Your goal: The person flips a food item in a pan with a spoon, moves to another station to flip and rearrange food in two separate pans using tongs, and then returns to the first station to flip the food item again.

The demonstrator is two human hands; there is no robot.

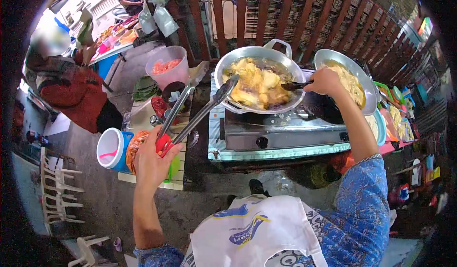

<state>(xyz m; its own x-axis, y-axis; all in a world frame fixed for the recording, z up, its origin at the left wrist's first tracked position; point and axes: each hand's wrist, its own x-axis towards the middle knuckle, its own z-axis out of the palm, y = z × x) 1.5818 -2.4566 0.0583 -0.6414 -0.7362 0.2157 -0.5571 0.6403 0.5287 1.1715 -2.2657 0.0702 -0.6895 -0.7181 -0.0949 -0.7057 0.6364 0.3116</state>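
Observation:
My left hand (150, 157) is closed around the red-handled end of metal tongs (197, 119). Their two long arms spread apart, one tip reaching the left rim of a large metal wok (223, 86). Golden food (257, 83) fries in bubbling oil inside that wok. At its right side my right hand (327, 81) grips a dark-handled utensil (296, 85), whose dark end overlaps the food. Just beyond this hand, a second metal pan (328, 54) holds pale batter-like food (350, 83).
A gas stove (285, 138) carries the wok. On the left, a low table (177, 179) bears a pink tub (166, 76) of reddish food, near a blue-and-white bucket (114, 148). A person in red (71, 95) is at far left. Wooden fencing (281, 14) runs behind.

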